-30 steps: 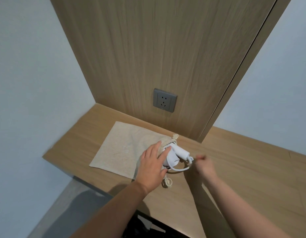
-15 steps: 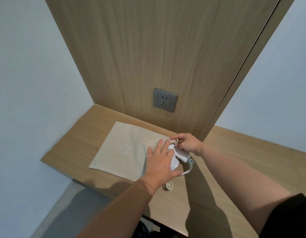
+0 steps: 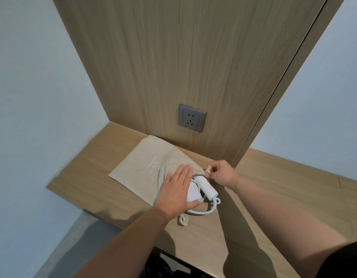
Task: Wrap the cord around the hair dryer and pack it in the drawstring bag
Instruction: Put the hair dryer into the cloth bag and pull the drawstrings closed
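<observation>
While my left hand (image 3: pixel 176 190) lies flat with fingers straight and together, its palm presses down on the white hair dryer (image 3: pixel 207 189) and its fingertips rest on the fabric of the beige drawstring bag (image 3: pixel 141 167). That hand grasps nothing; it only presses.

My right hand (image 3: pixel 221 173) pinches the frayed end of the drawstring (image 3: pixel 208 168) between thumb and fingers, at the near right corner of the bag, where the mouth is.

Position of parts:
- The bag lies flat on the wooden desk (image 3: pixel 273 187), with its far corner near the wood wall panel (image 3: pixel 173 57). Small pale lettering shows on its upper face; it is too small to read.
- The hair dryer lies at the bag's mouth. Its far end is tucked under the fabric edge; its cylindrical handle projects out onto the desk, between my two hands.
- The white cord (image 3: pixel 203 211) leaves the handle's end and curves in an open loop on the desk, toward my left wrist.
- A second drawstring loop (image 3: pixel 183 219) lies on the desk just beside that wrist.
- A grey wall socket (image 3: pixel 191 118) sits in the panel above the bag, with nothing plugged in.
</observation>
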Demonstrator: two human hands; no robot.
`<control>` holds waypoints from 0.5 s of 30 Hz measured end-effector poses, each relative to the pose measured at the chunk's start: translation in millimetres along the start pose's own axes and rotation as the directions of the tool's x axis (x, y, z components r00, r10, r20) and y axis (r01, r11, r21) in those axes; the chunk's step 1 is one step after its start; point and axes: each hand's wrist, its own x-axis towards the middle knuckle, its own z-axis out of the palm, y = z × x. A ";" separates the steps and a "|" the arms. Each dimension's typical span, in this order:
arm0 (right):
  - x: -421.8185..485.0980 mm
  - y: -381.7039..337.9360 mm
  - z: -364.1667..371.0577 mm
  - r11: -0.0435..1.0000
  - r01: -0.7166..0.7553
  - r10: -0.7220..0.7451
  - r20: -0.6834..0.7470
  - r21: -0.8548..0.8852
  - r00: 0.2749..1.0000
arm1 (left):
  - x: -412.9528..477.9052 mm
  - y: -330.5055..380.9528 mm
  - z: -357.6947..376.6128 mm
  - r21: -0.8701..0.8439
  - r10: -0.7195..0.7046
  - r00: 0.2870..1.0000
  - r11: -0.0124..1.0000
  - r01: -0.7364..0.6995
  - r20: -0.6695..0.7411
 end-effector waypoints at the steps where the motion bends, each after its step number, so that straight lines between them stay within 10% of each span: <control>1: -2.2 0.4 -0.4 1.000 0.008 -0.008 0.004 0.001 1.000 | -2.0 -0.2 0.0 -0.022 -0.013 1.000 1.000 0.013 -0.012; 15: -32.2 9.0 -1.6 0.995 0.067 -0.066 -0.023 0.069 0.998 | -12.4 -9.5 -2.5 -0.147 0.024 0.992 0.988 -0.042 -0.122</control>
